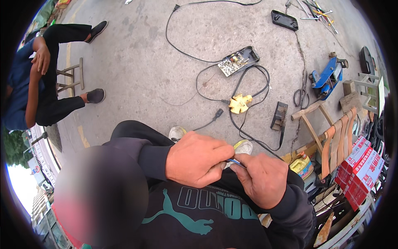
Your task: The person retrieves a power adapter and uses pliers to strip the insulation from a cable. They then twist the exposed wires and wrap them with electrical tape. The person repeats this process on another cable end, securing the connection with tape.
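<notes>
Both hands meet close in front of the chest, over the dark sweatshirt (199, 216). The left hand (198, 159) is curled into a loose fist, its fingers pressed together on the near end of a thin blue wire (234, 162). The right hand (260, 179) pinches the same wire from the other side, thumb and forefinger closed on it. Only a short blue stretch shows between the two grips, likely held this tight and this near the body so the small end stays steady and easy to see.

Farther out on the concrete floor (137, 62) lie an open device with a circuit board (239, 61), a yellow plug adapter (240, 103) and a black cable (253, 89) looping between them, all well apart from the hands. Scissors (301, 93) and a blue jack (329, 74) sit far right. A webbed wooden stool (331, 137) and red-and-white cartons (360, 166) crowd the right edge, near the right elbow. The left side holds more open floor, up to a seated person (37, 79) at far left.
</notes>
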Tool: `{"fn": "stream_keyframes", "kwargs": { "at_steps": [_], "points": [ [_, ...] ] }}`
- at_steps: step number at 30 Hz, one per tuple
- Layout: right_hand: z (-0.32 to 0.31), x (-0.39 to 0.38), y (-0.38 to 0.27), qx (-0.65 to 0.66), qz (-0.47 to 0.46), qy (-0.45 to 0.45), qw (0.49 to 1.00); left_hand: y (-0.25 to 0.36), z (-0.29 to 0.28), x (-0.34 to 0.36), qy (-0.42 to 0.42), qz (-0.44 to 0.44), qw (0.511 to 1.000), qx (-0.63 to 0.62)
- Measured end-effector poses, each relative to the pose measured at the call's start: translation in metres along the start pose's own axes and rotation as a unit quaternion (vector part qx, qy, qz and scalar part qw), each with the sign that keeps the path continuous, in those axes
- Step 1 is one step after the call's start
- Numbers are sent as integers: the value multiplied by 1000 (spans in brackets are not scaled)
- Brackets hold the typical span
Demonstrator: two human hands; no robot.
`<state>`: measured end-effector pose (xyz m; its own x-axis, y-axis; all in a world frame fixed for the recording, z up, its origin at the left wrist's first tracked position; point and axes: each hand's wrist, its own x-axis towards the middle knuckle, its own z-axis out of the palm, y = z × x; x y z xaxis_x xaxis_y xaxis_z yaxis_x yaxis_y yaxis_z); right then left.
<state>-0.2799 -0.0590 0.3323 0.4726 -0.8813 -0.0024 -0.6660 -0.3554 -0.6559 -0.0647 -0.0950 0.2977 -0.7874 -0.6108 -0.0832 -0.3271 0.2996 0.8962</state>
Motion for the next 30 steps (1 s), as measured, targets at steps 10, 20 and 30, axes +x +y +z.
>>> {"fn": "stream_keyframes", "kwargs": {
  "at_steps": [10, 20, 30],
  "points": [
    [-5, 12, 6, 77, 11, -23, 997, -5, -2, -1, 44, 6, 997, -57],
    [-5, 32, 19, 629, 388, -194, 645, -27, -1, -3, 151, 76, 973, -154],
    [-6, 43, 42, 235, 167, -142, 947, -46, -11, -2, 13, -110, 930, -351]
  ]
}}
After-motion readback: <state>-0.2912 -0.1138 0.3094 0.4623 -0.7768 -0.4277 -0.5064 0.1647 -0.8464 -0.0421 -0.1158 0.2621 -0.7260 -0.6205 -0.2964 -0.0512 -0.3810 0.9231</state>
